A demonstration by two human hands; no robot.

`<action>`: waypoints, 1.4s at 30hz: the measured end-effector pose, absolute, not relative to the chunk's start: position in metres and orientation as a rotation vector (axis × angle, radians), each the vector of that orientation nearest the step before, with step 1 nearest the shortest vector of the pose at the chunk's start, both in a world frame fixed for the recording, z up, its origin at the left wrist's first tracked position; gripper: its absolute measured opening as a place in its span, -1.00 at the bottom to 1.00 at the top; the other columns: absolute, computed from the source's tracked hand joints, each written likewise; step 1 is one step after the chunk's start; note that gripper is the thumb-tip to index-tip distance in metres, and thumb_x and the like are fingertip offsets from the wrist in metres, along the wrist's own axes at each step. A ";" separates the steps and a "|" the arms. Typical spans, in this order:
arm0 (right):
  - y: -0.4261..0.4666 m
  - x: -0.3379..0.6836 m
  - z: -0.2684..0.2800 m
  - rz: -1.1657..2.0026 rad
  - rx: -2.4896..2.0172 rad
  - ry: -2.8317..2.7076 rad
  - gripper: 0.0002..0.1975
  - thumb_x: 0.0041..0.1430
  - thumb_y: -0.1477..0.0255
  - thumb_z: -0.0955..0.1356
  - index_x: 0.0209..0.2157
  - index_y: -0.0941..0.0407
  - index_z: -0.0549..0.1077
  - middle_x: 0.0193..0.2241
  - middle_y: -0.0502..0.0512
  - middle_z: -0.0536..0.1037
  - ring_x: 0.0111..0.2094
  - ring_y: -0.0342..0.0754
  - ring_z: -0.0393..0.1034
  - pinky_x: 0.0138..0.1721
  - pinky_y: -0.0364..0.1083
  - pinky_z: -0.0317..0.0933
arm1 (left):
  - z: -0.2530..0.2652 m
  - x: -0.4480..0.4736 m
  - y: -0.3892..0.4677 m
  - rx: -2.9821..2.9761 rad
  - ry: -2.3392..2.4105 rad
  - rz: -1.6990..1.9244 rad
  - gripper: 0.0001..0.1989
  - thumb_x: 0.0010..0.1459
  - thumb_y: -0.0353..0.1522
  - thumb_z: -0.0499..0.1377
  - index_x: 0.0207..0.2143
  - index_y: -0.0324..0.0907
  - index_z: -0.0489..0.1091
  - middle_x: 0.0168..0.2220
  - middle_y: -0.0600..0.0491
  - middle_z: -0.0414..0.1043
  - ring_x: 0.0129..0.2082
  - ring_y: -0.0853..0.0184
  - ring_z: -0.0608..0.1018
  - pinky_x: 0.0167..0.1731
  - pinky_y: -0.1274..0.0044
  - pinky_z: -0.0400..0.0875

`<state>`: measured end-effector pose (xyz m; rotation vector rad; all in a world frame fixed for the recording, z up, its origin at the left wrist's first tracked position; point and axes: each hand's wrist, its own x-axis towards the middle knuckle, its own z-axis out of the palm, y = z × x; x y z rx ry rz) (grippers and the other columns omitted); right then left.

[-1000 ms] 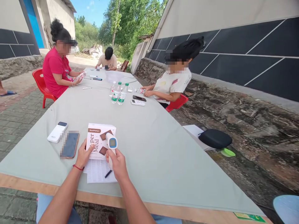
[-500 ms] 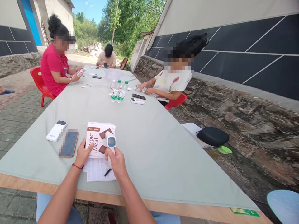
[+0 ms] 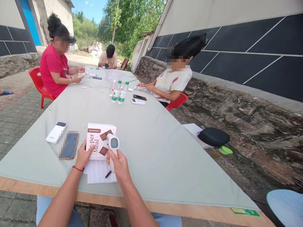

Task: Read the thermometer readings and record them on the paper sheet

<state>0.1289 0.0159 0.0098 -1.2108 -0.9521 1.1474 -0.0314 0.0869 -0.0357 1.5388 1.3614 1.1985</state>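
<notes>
Two sheets (image 3: 96, 179), or perhaps more, lie at the bottom centre of the frame with a pen (image 3: 108, 174) on them. Just above, the right hand (image 3: 120, 164) has its fingers curled round the handle of a thermometer (image 3: 114, 143); the left hand (image 3: 85, 154) grasps a box (image 3: 94, 154) by its left edge, thumb on the front. Whether the box rests on the table (image 3: 180, 164) I cannot tell.

The thermometer looks light, hard and smooth, and its screen would mind a drop; the handle is the place to grip. The box should be light and stiff but easily dented, best held flat by its sides.

Left of them sit a phone (image 3: 71, 145), partly blurred out, and a power bank (image 3: 56, 132). Bottles (image 3: 118, 92) stand at upper centre.

The thermometer covers part of the box front, the thumb part of its lettering. The left fingertips are hidden behind the box, the screen's reading is illegible, and the far person's (image 3: 107, 58) dark object is too small to name.
</notes>
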 end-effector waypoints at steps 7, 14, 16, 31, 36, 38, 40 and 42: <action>-0.010 0.141 0.046 1.084 -1.140 -0.922 -0.67 0.12 0.12 0.34 -0.43 0.12 0.36 -0.57 -0.05 0.34 -0.52 -0.16 0.16 -0.46 -0.15 0.08 | -0.033 -0.031 0.086 1.555 1.369 1.171 -0.45 0.11 -0.02 0.13 0.03 -0.19 0.37 -0.04 -0.07 0.49 -0.04 0.13 0.50 -0.03 0.37 0.36; -0.039 0.154 0.075 1.013 -1.067 -0.947 -0.71 0.11 0.16 0.36 -0.39 0.12 0.40 -0.51 -0.02 0.36 -0.47 -0.14 0.20 -0.43 -0.14 0.15 | -0.034 -0.033 0.088 1.531 1.420 1.152 -0.40 0.08 0.01 0.14 0.03 -0.20 0.37 -0.02 -0.10 0.48 -0.02 0.08 0.49 -0.01 0.32 0.36; -0.047 0.156 0.081 0.984 -1.071 -0.960 -0.71 0.11 0.16 0.36 -0.40 0.12 0.40 -0.52 -0.02 0.36 -0.47 -0.14 0.19 -0.45 -0.14 0.14 | -0.034 -0.034 0.089 1.516 1.456 1.146 -0.38 0.06 0.02 0.14 0.04 -0.21 0.37 -0.03 -0.11 0.48 -0.02 0.07 0.49 0.00 0.29 0.36; -0.001 0.285 -0.090 0.235 -2.073 -1.451 -0.57 0.05 0.28 0.33 -0.01 0.06 0.43 -0.18 0.18 0.50 -0.26 0.06 0.40 -0.32 -0.04 0.17 | -0.009 -0.039 0.125 1.744 1.474 1.123 -0.44 -0.09 -0.03 0.28 -0.09 -0.17 0.44 -0.16 -0.09 0.45 -0.17 0.15 0.49 -0.16 0.34 0.42; -0.007 0.299 -0.116 -0.075 -2.067 -1.560 -0.64 0.17 0.25 0.27 -0.05 0.11 0.42 -0.23 0.20 0.50 -0.20 0.10 0.36 -0.21 0.01 0.15 | -0.009 -0.025 0.153 1.751 1.427 1.156 -0.43 -0.08 -0.07 0.28 -0.05 -0.18 0.40 -0.10 -0.10 0.41 -0.07 0.16 0.44 -0.04 0.32 0.35; -0.009 0.297 -0.112 -0.173 -2.039 -1.561 -0.63 0.19 0.21 0.26 -0.08 0.13 0.44 -0.21 0.23 0.48 -0.17 0.12 0.33 -0.17 0.05 0.15 | -0.005 -0.020 0.160 1.670 1.333 1.158 -0.41 -0.08 -0.07 0.29 -0.04 -0.19 0.39 -0.07 -0.10 0.42 -0.07 0.16 0.45 -0.03 0.32 0.34; -0.008 0.289 -0.104 -0.259 -1.962 -1.557 -0.63 0.22 0.22 0.24 -0.07 0.13 0.44 -0.15 0.26 0.45 -0.12 0.14 0.29 -0.11 0.08 0.13 | -0.002 -0.017 0.167 1.549 1.176 1.142 -0.40 -0.06 -0.06 0.28 -0.03 -0.21 0.37 -0.05 -0.11 0.44 -0.08 0.17 0.47 -0.04 0.32 0.35; -0.005 0.276 -0.097 -0.266 -1.822 -1.632 -0.68 0.26 0.29 0.22 -0.05 0.11 0.43 -0.10 0.25 0.45 -0.06 0.13 0.26 -0.05 0.09 0.12 | 0.000 -0.014 0.177 1.461 1.045 1.136 -0.40 -0.04 -0.05 0.27 -0.03 -0.23 0.35 -0.04 -0.12 0.44 -0.08 0.17 0.48 -0.05 0.32 0.37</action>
